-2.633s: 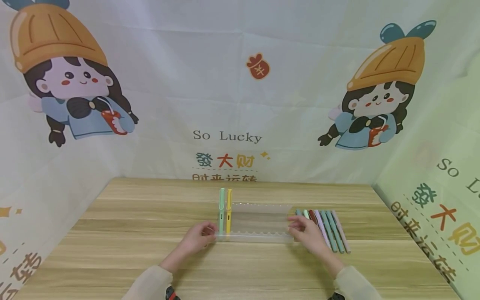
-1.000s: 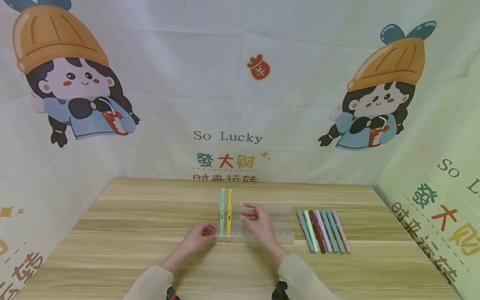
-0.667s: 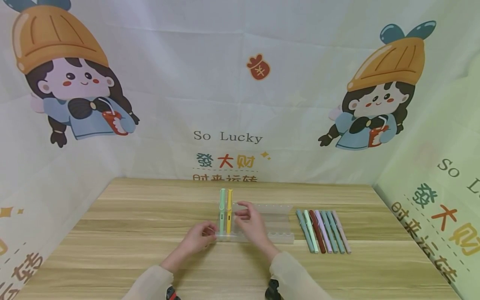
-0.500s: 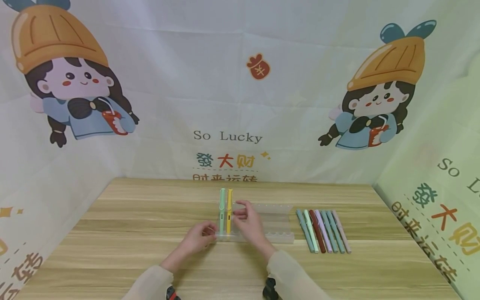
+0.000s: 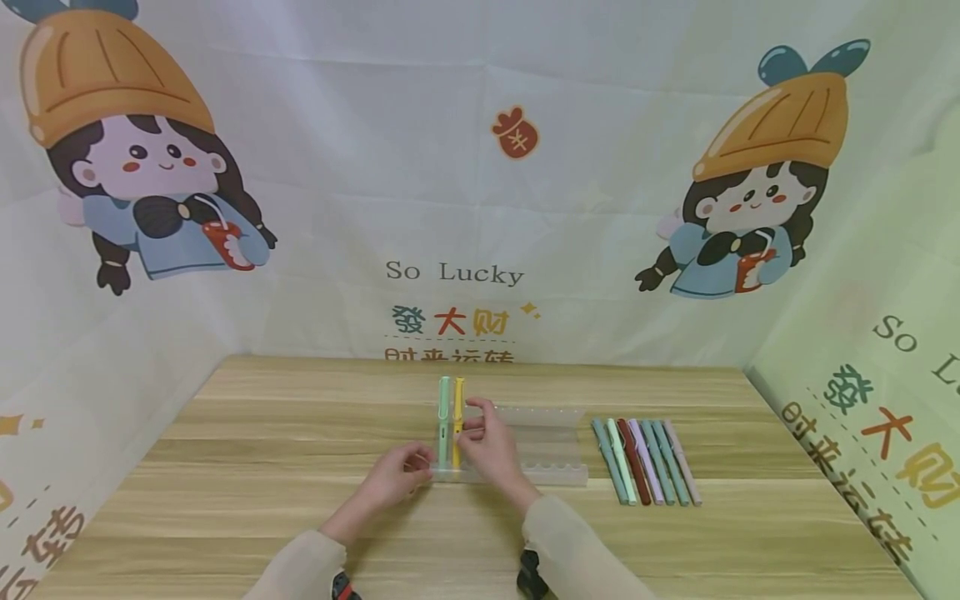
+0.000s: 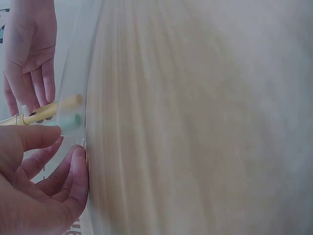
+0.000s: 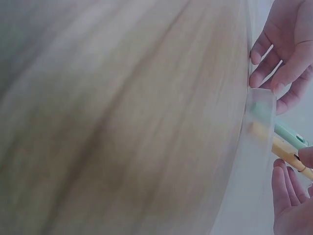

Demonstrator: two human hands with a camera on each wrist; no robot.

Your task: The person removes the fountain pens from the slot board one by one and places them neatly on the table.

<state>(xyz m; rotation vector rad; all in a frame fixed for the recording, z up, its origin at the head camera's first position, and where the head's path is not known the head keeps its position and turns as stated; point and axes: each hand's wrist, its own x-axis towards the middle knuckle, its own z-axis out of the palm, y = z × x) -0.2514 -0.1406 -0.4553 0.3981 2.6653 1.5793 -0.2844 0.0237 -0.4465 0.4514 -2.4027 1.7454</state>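
Observation:
A clear plastic pen tray with a notched front edge lies on the table. Its left slots hold a mint green pen and, just right of it, a yellow pen. My left hand pinches the tray's left front corner; in the left wrist view the thumb lies against the clear wall. My right hand is over the tray, thumb and fingers around the middle of the yellow pen, which still lies in its slot. The right fingertips partly hide that pen in the head view.
Right of the tray lies a row of several capped pens, among them a dark red pen, a lilac pen and a pinkish pen. The wooden table ends at a printed cloth backdrop.
My right hand has moved left from the tray's right end, across the tray, to the yellow pen and taken hold of it. The left hand stays at the left corner.

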